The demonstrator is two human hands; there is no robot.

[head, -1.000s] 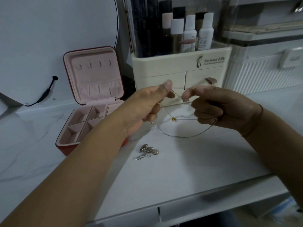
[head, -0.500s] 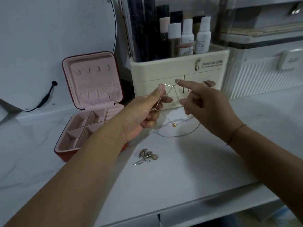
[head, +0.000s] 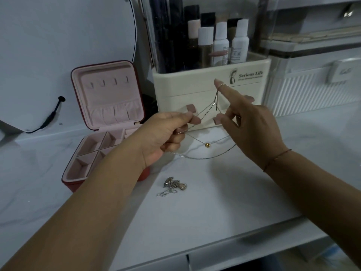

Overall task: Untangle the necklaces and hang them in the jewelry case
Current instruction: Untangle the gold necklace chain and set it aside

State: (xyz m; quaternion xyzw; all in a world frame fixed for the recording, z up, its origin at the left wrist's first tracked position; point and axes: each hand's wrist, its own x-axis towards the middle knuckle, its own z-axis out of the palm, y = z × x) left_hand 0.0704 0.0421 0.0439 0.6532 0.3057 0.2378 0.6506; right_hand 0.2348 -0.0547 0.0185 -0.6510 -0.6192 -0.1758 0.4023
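Lying nearest, on the white tabletop (head: 214, 208): tangled heap of silver necklaces (head: 172, 185), just beside the left forearm.

Held above the tabletop beyond the heap: thin silver chain necklace (head: 205, 158) with small gold bead (head: 207, 145), stretched between both hands, lowest loop sagging close to the surface.

Left hand (head: 164, 137): thumb and forefinger pressed together, pinching the chain; remaining fingers curled beneath.

Right hand (head: 252, 130): index finger (head: 224, 90) straight and pointing up-left, chain hooked over it near the tip, thumb spread wide, other fingers loosely curled; lower strands passing out of sight behind the palm. Thin cord bracelet (head: 277, 159) at right wrist.

Compared with half a second earlier: index finger raised higher against the organizer front, chain drawn into a taller peak. A full second earlier: both hands pinching close together.

Left of the hands: red jewelry case (head: 136, 79), open, lid upright, pink lining, four hooks (head: 108, 83) in lid, divided compartments in base.

Behind the hands: cream cosmetic organizer (head: 191, 85), printed "Serious Life", smaller line beneath unreadable; white-capped bottles (head: 220, 44) standing in top.

Far left: round mirror (head: 58, 45) with black cable (head: 50, 116). Far right: ribbed white storage box (head: 312, 94).
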